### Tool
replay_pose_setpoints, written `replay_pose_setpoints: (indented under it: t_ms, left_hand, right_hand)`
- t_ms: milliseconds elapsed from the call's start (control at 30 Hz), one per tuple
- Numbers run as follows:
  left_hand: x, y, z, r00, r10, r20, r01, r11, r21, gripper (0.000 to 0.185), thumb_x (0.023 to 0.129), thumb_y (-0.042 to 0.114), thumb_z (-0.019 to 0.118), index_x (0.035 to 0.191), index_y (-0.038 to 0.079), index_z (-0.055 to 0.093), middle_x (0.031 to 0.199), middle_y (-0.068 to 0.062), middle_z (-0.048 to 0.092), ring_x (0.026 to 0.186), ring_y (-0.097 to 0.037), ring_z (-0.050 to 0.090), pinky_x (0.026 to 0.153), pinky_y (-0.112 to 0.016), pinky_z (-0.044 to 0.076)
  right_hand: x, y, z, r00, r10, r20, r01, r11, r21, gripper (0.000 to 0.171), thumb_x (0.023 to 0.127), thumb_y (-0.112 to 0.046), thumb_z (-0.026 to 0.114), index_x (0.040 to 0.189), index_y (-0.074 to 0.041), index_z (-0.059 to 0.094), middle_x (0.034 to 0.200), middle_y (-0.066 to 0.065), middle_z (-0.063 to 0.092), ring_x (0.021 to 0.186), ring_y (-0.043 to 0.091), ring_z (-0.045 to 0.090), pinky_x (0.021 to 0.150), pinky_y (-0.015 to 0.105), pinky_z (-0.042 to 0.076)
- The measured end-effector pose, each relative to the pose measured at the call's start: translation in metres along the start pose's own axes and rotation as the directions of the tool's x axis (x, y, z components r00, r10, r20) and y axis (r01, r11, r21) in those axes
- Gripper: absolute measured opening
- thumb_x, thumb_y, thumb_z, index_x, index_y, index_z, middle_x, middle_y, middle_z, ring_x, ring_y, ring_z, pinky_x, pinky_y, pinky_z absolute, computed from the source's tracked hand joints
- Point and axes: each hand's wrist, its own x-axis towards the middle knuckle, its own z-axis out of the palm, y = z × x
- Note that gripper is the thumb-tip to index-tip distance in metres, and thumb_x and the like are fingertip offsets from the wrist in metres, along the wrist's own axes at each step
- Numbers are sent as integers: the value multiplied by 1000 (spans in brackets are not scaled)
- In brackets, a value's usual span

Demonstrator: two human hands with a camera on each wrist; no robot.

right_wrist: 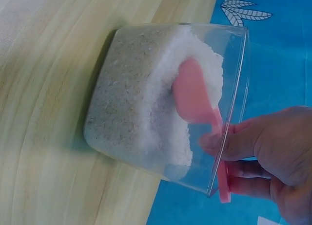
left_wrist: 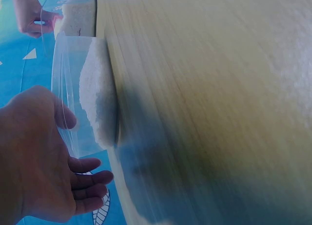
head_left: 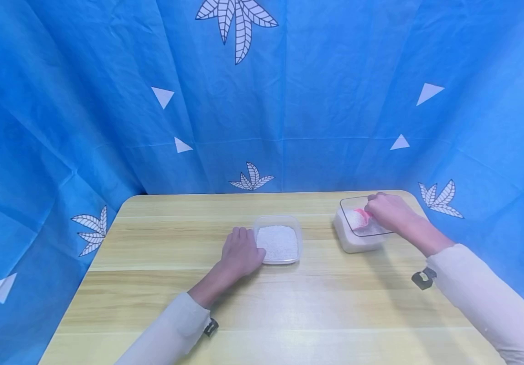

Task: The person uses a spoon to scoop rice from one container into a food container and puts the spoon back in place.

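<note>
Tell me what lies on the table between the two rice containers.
Nothing: bare wooden table separates the shallow rice container from the deeper rice container, seen in the head view.

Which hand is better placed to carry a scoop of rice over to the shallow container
Right. The right hand already grips the pink scoop in the rice; the left hand only steadies the shallow container.

A bright blue curtain [head_left: 335, 76] printed with white leaves outlined in dark blue and plain white triangles hangs behind a pale yellow wooden table [head_left: 289, 304] with light grain stripes. On the table, two clear containers [head_left: 278, 244] [right_wrist: 146, 98] hold white grains. In the right-hand container lies a pink scoop [right_wrist: 195, 96]. Both sleeves [head_left: 494, 299] are cream.
</note>
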Motion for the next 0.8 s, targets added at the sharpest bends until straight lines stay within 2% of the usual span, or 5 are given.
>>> replay_pose_setpoints:
  t_ms: [300, 500, 800]
  left_hand:
    - [2, -1, 3, 1000, -6, 11, 6, 1000, 5, 44, 90, 37, 51, 108, -3, 54, 96, -11, 46, 90, -26, 39, 81, -34, 36]
    - [1, -1, 2, 1000, -5, 6, 5, 1000, 0, 43, 90, 37, 52, 107, -3, 54, 96, -11, 46, 90, -26, 39, 80, -35, 35]
    - [2, -1, 2, 1000, -12, 5, 12, 1000, -9, 43, 90, 37, 51, 106, -2, 55, 96, -11, 46, 89, -26, 38, 80, -34, 35]
  right_hand:
    - [-5, 5, -4, 999, 23, 36, -25, 999, 33, 18, 86, 3, 70, 80, -11, 78, 72, 1, 59, 67, 17, 51, 64, 35, 48]
    - [-9, 6, -6, 1000, 18, 17, -18, 1000, 23, 21, 81, 8, 72, 81, -12, 78, 72, 1, 59, 67, 18, 53, 64, 36, 49]
    - [-14, 5, -6, 999, 26, -18, -26, 999, 39, 21, 81, 8, 71, 83, -11, 79, 71, 1, 59, 67, 17, 51, 64, 35, 47]
